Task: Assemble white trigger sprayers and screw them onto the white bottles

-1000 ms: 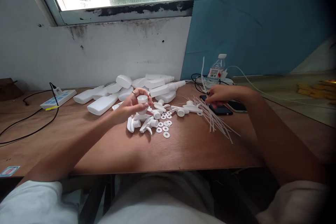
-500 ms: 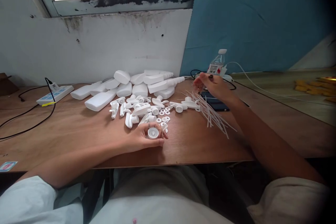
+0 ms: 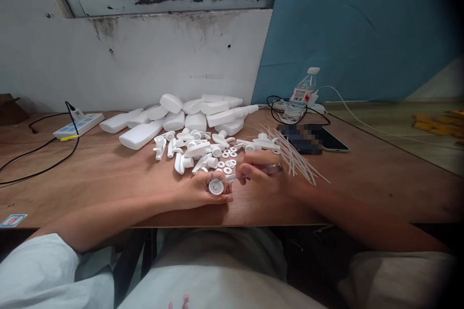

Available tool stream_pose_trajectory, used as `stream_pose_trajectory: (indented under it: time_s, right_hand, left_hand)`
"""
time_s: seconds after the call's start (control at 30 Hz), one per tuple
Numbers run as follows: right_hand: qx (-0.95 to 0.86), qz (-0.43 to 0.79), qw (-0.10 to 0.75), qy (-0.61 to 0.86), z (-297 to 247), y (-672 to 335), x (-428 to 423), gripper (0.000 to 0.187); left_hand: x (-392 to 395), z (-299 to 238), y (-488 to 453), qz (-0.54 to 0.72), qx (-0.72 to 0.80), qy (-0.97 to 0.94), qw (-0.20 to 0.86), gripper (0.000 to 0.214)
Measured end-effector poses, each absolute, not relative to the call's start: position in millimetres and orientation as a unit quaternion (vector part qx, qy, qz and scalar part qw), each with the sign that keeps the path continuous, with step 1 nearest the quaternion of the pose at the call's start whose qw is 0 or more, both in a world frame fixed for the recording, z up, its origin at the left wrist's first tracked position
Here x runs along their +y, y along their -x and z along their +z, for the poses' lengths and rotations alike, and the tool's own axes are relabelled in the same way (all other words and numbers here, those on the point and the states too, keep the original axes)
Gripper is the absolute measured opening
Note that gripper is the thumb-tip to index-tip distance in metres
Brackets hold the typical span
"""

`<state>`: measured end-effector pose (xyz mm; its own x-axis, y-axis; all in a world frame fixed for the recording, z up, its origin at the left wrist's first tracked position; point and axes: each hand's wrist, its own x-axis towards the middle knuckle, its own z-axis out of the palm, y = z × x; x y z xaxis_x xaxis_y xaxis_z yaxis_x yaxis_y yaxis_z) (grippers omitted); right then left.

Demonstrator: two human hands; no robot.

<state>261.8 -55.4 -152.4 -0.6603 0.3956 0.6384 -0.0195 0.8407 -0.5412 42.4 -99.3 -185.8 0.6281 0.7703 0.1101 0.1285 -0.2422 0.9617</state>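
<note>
My left hand is closed around a white trigger spray head, its round cap turned open side toward me. My right hand grips a slim tool with a greyish handle and dark end; I cannot tell its exact kind. Its thin tip points left and reaches the cap's inside. Just beyond my hands lie several loose white spray heads and flat white ring washers. A bundle of thin white tubes lies beyond my right hand.
White empty-looking bottles are heaped against the wall. A power strip with black cables sits at the left. A clear water bottle, a phone and a dark pixelated thing are at the back right of the wooden table.
My right hand has come down and left from near the water bottle, bringing the slim tool's tip to the cap. My left hand still holds the spray head.
</note>
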Motion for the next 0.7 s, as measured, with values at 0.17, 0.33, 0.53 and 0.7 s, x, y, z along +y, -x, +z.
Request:
stream_pose_trajectory:
  time_s: [0.17,0.33,0.53,0.7]
  right_hand:
    - [-0.923,0.035,0.376,-0.073,-156.5,-260.4,-54.7,0.014]
    - [-0.912,-0.072,0.379,-0.138,-161.7,-260.6,-47.4,0.015]
    - [-0.939,-0.1,0.309,-0.114,-156.2,-267.7,-44.6,0.034]
    - [-0.94,-0.058,0.317,-0.108,-157.6,-268.2,-48.5,0.046]
  left_hand:
    - [-98.7,-187.8,-41.9,0.307,0.294,-0.72,0.549,0.026]
    - [-97.8,-186.2,-41.8,0.315,0.277,-0.747,0.516,0.023]
    - [-104.8,-175.7,-43.4,0.28,0.306,-0.821,0.392,0.028]
    - [-106.9,-179.9,-41.7,0.274,0.295,-0.861,0.31,0.042]
